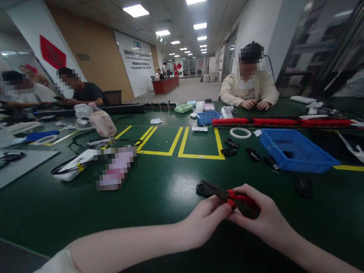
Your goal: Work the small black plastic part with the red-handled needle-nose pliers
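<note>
Both hands meet above the near part of the green table, around a bundled black cable (pixel 207 188) with red parts at its right end. My left hand (pixel 206 222) is closed, its thumb and fingers pinching the bundle at a red band (pixel 230 195). From the right, my right hand (pixel 262 212) curls around the dark red and black end, thumb and fingertips close to the left thumb. The fingers partly hide that end, so its exact shape is unclear. Beyond the hands, several small black bundles (pixel 253 154) lie near a blue tray (pixel 302 152).
Yellow tape (pixel 201 156) marks rectangles on the table (pixel 161 190). At left are a phone (pixel 117 170), a white device with a black cable (pixel 75 165) and a bottle (pixel 102 120). A white ring (pixel 240 133) lies before long red strips (pixel 273 121). Across sits a person (pixel 247 83).
</note>
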A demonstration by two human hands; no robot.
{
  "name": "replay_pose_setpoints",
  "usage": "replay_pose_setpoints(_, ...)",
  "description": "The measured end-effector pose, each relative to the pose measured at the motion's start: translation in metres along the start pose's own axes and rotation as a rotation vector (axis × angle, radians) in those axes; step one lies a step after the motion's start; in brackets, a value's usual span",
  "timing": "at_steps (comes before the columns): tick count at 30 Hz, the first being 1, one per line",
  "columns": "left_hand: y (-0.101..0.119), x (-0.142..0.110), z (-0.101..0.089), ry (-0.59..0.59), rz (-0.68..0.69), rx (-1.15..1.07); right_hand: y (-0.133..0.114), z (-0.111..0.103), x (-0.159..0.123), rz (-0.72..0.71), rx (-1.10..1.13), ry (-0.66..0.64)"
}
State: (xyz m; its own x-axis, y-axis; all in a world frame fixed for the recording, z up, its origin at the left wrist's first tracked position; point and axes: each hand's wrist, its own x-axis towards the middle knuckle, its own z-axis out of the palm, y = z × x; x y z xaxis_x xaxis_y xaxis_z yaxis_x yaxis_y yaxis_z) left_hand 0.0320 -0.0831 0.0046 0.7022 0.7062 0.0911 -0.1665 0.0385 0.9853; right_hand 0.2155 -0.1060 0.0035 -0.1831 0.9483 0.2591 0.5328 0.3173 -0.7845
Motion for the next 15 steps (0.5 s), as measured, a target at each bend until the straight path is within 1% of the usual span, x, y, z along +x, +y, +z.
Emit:
replay_pose_setpoints(2,-0.003,0.0,0.003,0.05,-0.025,-0.14,0.001,-0.004,0.001,0.045,0.099,-0.035)
replay_pose_setpoints(4,-0.002,-0.002,0.004,0.051,-0.037,-0.198,0.002,-0.008,0.001,0.064,0.159,-0.029)
replay_pose_setpoints(6,0.0,-0.004,0.004,0.016,-0.037,-0.14,0.002,-0.01,0.001,0.106,0.243,-0.031)
replay_pose_setpoints(10,0.006,-0.008,-0.003,-0.023,-0.001,0.031,0.002,-0.008,0.004,0.306,0.555,-0.14)
replay_pose_setpoints(12,0.008,-0.007,-0.009,-0.041,0.036,0.065,0.004,-0.006,0.006,0.395,0.672,-0.216)
replay_pose_setpoints(14,0.011,-0.006,-0.014,-0.043,0.055,0.11,0.007,-0.003,0.005,0.423,0.815,-0.322)
replay_pose_setpoints(15,0.012,-0.005,-0.015,-0.04,0.038,0.132,0.009,-0.002,0.005,0.419,0.902,-0.398)
